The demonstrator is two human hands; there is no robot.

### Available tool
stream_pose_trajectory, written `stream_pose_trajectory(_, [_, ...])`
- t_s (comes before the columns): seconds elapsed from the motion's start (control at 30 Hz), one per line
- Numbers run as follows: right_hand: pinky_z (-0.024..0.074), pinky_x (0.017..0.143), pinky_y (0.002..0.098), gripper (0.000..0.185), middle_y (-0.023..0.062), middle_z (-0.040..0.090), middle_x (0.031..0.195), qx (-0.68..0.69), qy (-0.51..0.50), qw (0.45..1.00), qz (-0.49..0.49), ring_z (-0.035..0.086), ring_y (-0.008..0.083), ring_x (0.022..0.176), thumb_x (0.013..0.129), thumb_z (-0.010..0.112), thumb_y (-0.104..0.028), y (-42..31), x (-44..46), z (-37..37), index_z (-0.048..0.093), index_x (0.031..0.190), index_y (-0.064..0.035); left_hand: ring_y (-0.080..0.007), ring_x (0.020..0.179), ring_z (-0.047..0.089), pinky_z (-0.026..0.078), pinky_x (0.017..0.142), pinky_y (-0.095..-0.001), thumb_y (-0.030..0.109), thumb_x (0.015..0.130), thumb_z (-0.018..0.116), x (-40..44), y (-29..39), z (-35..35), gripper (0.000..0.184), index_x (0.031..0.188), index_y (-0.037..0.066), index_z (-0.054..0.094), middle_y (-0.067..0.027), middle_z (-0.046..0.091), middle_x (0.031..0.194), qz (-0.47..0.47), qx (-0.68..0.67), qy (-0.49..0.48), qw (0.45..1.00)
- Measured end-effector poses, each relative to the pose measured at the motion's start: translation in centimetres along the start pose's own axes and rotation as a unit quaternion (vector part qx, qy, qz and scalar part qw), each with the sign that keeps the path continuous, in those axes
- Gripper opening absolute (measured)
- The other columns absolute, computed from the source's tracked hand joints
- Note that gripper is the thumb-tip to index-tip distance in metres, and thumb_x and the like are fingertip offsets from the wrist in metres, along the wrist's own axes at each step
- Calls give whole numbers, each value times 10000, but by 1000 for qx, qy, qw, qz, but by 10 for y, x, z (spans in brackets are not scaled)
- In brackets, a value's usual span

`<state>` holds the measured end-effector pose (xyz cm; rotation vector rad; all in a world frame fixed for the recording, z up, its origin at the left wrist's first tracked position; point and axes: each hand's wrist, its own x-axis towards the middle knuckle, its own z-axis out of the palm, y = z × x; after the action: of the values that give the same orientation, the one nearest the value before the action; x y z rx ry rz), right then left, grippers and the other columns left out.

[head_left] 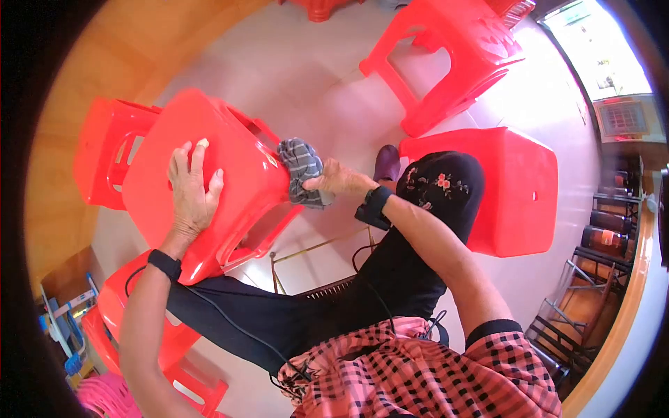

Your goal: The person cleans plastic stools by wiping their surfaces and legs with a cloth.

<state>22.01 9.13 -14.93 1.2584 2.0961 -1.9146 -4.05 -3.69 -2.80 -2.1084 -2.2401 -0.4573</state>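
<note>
A red plastic stool (230,150) lies tilted in front of me, its flat seat facing left. My left hand (191,191) rests on the seat with its fingers spread. In my right hand (338,180) is a bunched grey striped cloth (301,167), gripped between thumb and fingers. The cloth is against the stool's outer side, near the small label. Part of the cloth is hidden behind my thumb and fingers.
Another red stool (519,191) is beside my knee at the right, and one (460,49) is at the upper right. More red stools (104,150) are at the left and lower left. Bottles (606,238) and folded metal frames stand along the right wall.
</note>
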Motion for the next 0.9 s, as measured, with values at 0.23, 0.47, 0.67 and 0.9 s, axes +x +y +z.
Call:
stream_pose_trajectory(0.23, [533,690,372,519,143,678,843,22,55,992,112,667,242,775,660,762,-384,82,48,23,640,1019,-30,-406,1211,325,247,1025,-514,202,820,579,3,1,-3,567,1323,25,386,-244,347,1274,6,14,-1,1000])
stream_pose_trajectory(0.47, [518,762,408,572,233,662,937,-14,242,961,136,659,324,906,648,721,-424,155,67,75,639,1017,5,-444,1246,278,208,1051,-531,194,795,577,1,4,-10,611,1338,18,362,-255,298,1350,-4,13,-46,999])
stream_pose_trajectory(0.67, [498,758,481,520,223,648,896,-159,338,898,231,626,397,874,697,702,-389,169,80,64,550,1027,-17,-450,1270,248,188,1062,-537,177,764,566,2,7,-15,645,1345,1,347,-253,265,1392,-19,-6,-84,996])
stream_pose_trajectory(0.9, [506,726,462,553,226,640,923,-22,309,921,235,631,383,851,722,717,-359,187,85,102,524,1070,26,-406,1319,236,167,1098,-501,171,786,516,1,8,-19,620,1359,13,339,-231,273,1418,-29,17,-95,995])
